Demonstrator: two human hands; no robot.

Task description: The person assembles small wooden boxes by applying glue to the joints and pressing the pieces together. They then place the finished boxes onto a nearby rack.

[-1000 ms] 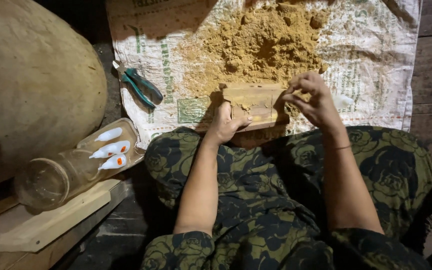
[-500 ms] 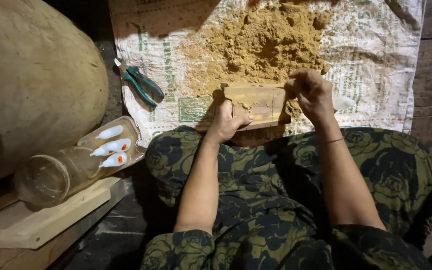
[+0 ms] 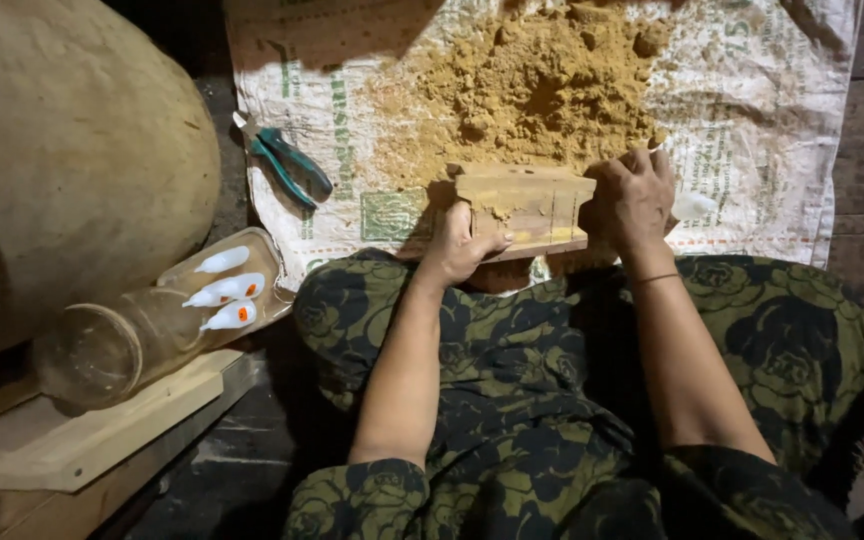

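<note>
On printed sack [image 3: 752, 200]: sandy clay heap [image 3: 542, 90]; wooden box mould [image 3: 524, 205] at heap's near edge, clay inside. Left hand [image 3: 457, 245], right hand [image 3: 634, 195] clasp mould ends. Left: pliers [image 3: 287, 165]; clear jar [image 3: 152, 320] on its side, small white tubes [image 3: 224, 290] inside.

A wooden block [image 3: 524, 205] sat on the sack [image 3: 752, 120], just before the powder heap [image 3: 542, 85]. Pliers [image 3: 287, 160] lay at its left. A jar [image 3: 142, 325] rested on a board [image 3: 102, 430] further left.

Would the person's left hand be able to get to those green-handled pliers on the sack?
Probably yes: the pliers lie in the open on the sack, on the same side as the left hand, though that hand grips the wooden block.
</note>
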